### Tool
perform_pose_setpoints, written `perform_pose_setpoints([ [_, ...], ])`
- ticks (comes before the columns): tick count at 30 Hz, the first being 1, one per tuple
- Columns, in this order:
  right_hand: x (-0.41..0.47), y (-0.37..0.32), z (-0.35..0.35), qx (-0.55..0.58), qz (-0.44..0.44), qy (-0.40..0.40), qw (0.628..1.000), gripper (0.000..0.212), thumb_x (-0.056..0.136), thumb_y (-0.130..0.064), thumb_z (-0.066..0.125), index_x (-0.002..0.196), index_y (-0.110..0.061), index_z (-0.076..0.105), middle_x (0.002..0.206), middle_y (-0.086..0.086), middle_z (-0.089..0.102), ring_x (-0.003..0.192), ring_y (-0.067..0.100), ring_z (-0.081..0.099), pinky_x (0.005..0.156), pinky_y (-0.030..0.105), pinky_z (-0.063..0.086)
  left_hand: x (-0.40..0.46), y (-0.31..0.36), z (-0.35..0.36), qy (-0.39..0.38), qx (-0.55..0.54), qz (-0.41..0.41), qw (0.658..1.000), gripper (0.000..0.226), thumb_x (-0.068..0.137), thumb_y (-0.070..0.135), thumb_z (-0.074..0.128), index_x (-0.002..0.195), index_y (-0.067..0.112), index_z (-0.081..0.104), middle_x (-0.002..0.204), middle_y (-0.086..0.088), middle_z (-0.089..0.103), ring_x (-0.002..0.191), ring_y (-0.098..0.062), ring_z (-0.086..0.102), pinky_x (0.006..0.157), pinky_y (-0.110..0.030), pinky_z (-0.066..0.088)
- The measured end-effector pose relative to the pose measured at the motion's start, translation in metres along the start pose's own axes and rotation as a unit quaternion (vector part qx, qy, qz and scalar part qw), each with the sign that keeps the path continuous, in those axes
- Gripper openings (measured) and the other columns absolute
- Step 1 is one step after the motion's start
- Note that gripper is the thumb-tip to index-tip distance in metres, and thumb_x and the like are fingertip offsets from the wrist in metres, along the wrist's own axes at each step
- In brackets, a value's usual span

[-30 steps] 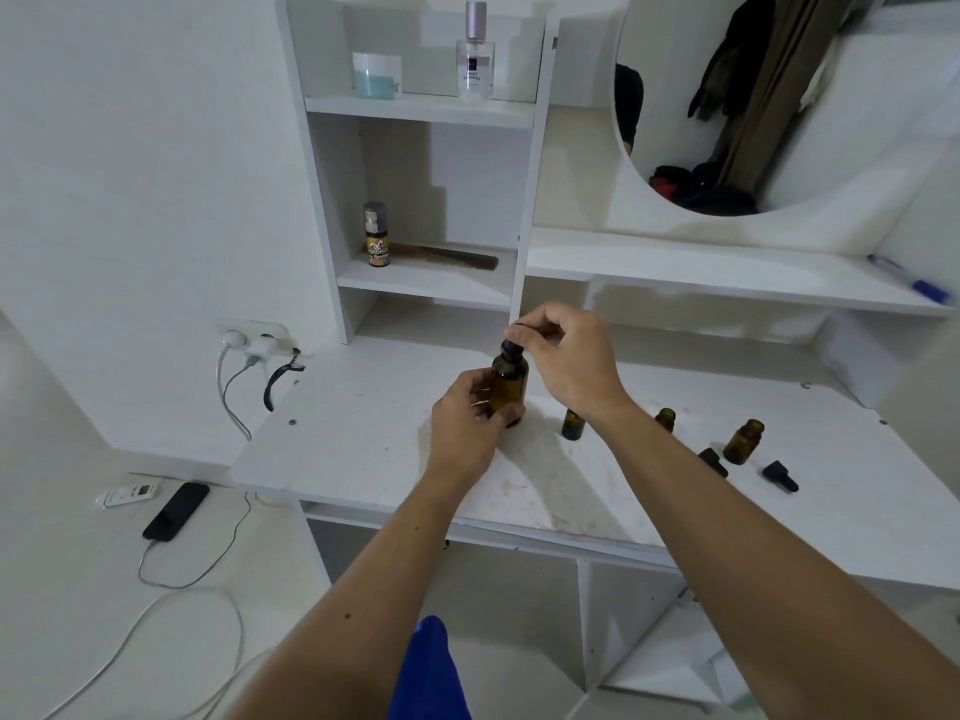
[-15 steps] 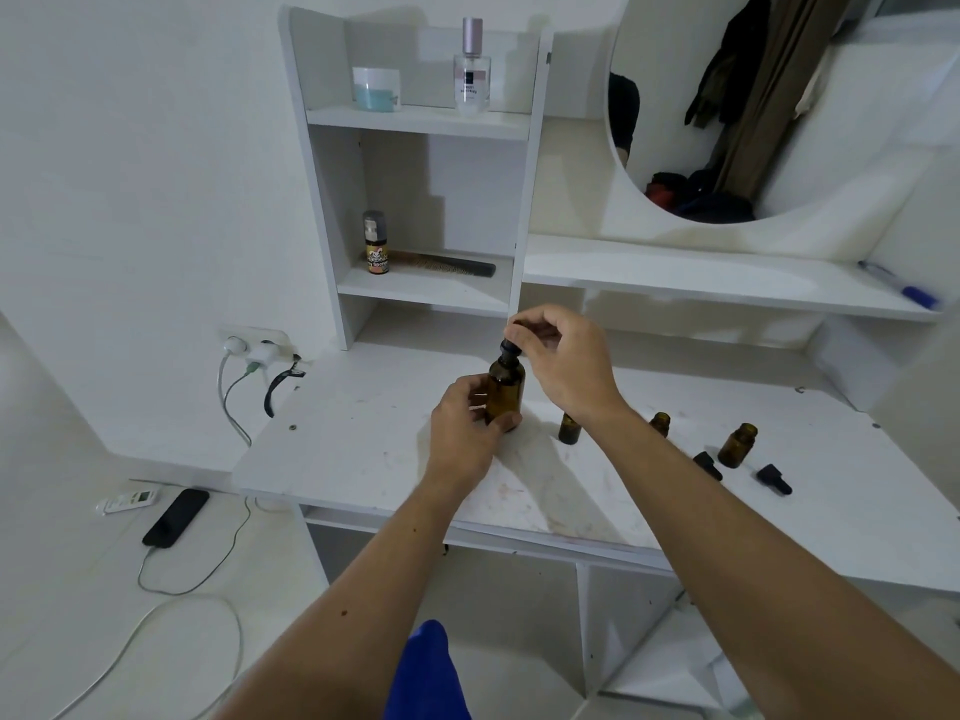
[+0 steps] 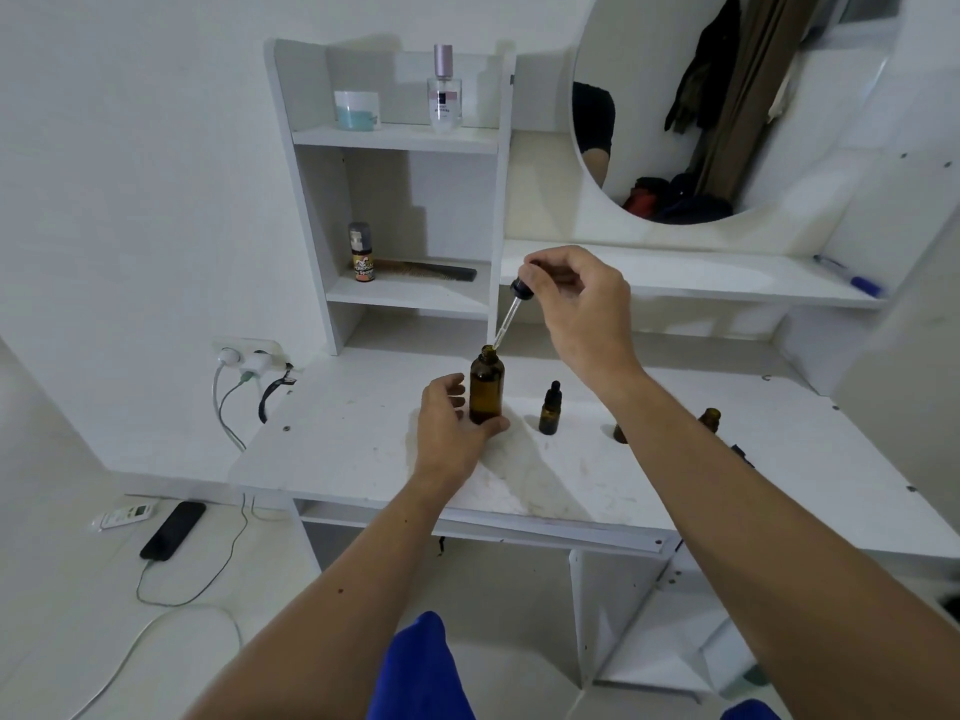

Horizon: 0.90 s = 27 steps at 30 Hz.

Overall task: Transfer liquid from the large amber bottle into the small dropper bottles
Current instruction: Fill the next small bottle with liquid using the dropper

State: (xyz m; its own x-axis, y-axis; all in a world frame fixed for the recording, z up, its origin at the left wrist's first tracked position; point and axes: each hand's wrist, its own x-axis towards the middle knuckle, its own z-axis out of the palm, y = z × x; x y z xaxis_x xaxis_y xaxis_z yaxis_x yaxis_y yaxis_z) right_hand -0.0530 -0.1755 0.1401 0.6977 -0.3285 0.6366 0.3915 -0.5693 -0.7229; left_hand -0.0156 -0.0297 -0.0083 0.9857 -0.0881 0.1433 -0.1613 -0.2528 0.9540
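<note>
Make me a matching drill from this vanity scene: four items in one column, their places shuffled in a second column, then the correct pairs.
Items
1. large amber bottle
2. dropper
3. perfume bottle
4. comb

Places
A. on the top shelf, beside a white jar
B. pinched in the right hand, its tip at the open bottle mouth
C. lying on the lower shelf, next to a small spray bottle
D. upright on the desk, held by the left hand

Pairs: 1-D, 2-B, 3-A, 4-C
</note>
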Motion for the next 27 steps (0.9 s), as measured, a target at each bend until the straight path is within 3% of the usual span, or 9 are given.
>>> perform_pose_setpoints([
  [6,-0.009,-0.002,-0.028,0.012,0.014,0.007,1.000,0.015,0.096,-0.021,0.076,0.107,-0.010,0.078,0.097,-0.002,0.080,0.092,0.008,0.075,0.092,0.026,0.061,-0.026,0.006,0.005,0.069,0.014,0.035,0.997,0.074,0.072,0.028,0.095,0.127,0.020,0.046,0.123,0.000,0.052,0.098,-0.012,0.055,0.080,-0.015,0.046],
  [10,-0.019,0.005,-0.052,0.019,0.023,0.023,0.999,0.016,0.095,-0.020,0.076,0.107,-0.009,0.078,0.097,-0.002,0.079,0.091,0.008,0.075,0.089,0.023,0.060,-0.045,0.014,0.023,0.026,0.013,0.055,0.998,0.063,0.073,0.031,0.094,0.117,0.021,0.051,0.111,0.004,0.059,0.091,-0.008,0.056,0.075,-0.016,0.046],
  [17,-0.036,0.028,-0.104,-0.008,0.034,0.045,0.998,0.013,0.096,-0.019,0.077,0.106,-0.011,0.078,0.096,-0.004,0.078,0.091,0.010,0.076,0.091,0.026,0.061,-0.063,0.030,0.079,-0.066,-0.006,0.078,0.995,0.057,0.076,0.030,0.092,0.120,0.019,0.059,0.104,0.004,0.064,0.093,-0.011,0.061,0.083,-0.022,0.054],
  [22,-0.042,0.044,-0.132,-0.026,0.047,0.061,0.997,0.014,0.097,-0.020,0.076,0.107,-0.010,0.077,0.097,-0.003,0.079,0.093,0.008,0.075,0.090,0.023,0.059,-0.062,0.036,0.107,-0.127,0.019,0.081,0.988,0.067,0.079,0.029,0.090,0.137,0.018,0.058,0.117,0.004,0.066,0.105,-0.010,0.062,0.093,-0.021,0.052],
  [27,-0.045,0.056,-0.141,-0.036,0.076,0.064,0.994,0.014,0.097,-0.021,0.076,0.108,-0.014,0.078,0.096,-0.010,0.078,0.090,-0.001,0.073,0.085,0.012,0.055,-0.054,0.044,0.122,-0.143,0.041,0.066,0.987,0.069,0.085,0.027,0.085,0.144,0.016,0.052,0.128,0.002,0.063,0.114,-0.012,0.060,0.103,-0.029,0.053],
])
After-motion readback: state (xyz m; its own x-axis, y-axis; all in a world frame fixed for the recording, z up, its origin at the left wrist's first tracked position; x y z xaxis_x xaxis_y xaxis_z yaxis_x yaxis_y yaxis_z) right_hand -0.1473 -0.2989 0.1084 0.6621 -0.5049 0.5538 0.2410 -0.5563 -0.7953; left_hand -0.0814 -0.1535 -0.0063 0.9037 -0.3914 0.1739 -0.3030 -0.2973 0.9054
